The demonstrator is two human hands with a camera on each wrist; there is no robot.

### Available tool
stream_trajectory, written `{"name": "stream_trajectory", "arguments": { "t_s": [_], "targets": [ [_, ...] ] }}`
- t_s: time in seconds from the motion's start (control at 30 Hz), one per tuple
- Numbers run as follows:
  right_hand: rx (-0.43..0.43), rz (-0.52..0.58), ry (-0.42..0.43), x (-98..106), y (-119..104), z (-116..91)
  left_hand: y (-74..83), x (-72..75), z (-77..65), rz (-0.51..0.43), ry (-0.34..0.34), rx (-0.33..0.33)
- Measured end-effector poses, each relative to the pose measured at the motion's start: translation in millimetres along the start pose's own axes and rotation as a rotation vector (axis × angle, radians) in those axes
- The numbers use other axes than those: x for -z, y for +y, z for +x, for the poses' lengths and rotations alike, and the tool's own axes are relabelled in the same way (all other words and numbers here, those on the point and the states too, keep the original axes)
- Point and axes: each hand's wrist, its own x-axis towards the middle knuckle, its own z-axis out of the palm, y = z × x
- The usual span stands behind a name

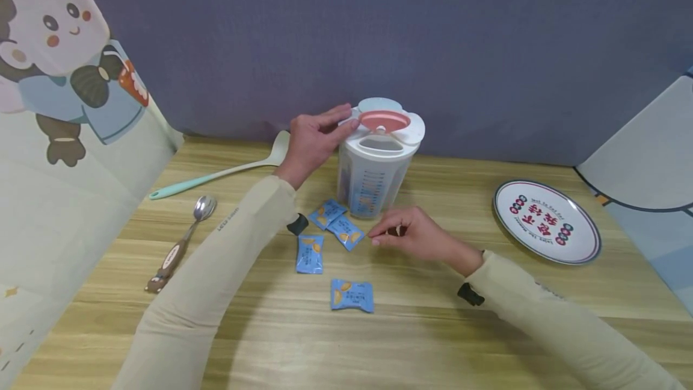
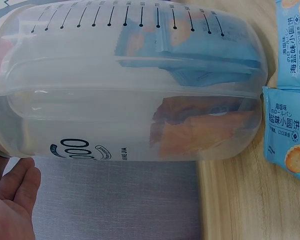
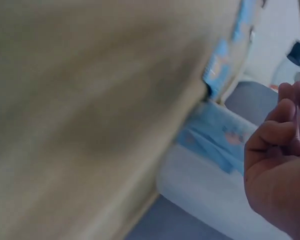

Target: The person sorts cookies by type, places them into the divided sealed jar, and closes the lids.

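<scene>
A clear plastic storage canister (image 1: 373, 182) with a white lid and a pink flap stands by the back panel. My left hand (image 1: 316, 137) touches the left side of its lid with fingers fairly straight. Blue and orange packets (image 2: 200, 125) show through its wall in the left wrist view. My right hand (image 1: 408, 232) hovers low in front of the canister, thumb and index finger bent close together, with nothing visible between them. Just left of those fingertips lies a blue cracker packet (image 1: 346, 232), overlapping another packet (image 1: 327, 214). Two more packets lie nearer, one upright (image 1: 310, 254) and one sideways (image 1: 352, 295).
A white spatula with a mint handle (image 1: 184, 187) and a metal spoon with a brown bear handle (image 1: 174, 254) lie on the left. A white plate with red characters (image 1: 506, 203) sits on the right. A dark panel (image 1: 487, 65) closes off the back of the wooden table.
</scene>
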Motion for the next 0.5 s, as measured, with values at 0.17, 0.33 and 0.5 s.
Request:
{"name": "stream_trajectory", "arguments": {
  "t_s": [0.17, 0.33, 0.5],
  "targets": [
    [-0.096, 0.044, -0.096, -14.1, 6.5, -8.1, 5.1, 0.9, -1.7, -0.007, 0.004, -0.008],
    [-0.141, 0.101, -0.171, -22.3, 9.0, -12.2, 11.3, 0.7, -3.3, -0.002, 0.005, 0.006],
    [-0.105, 0.143, -0.210, -26.2, 11.0, -14.9, 32.7, 3.2, -10.0, 0.009, 0.003, 0.017]
  ]
}}
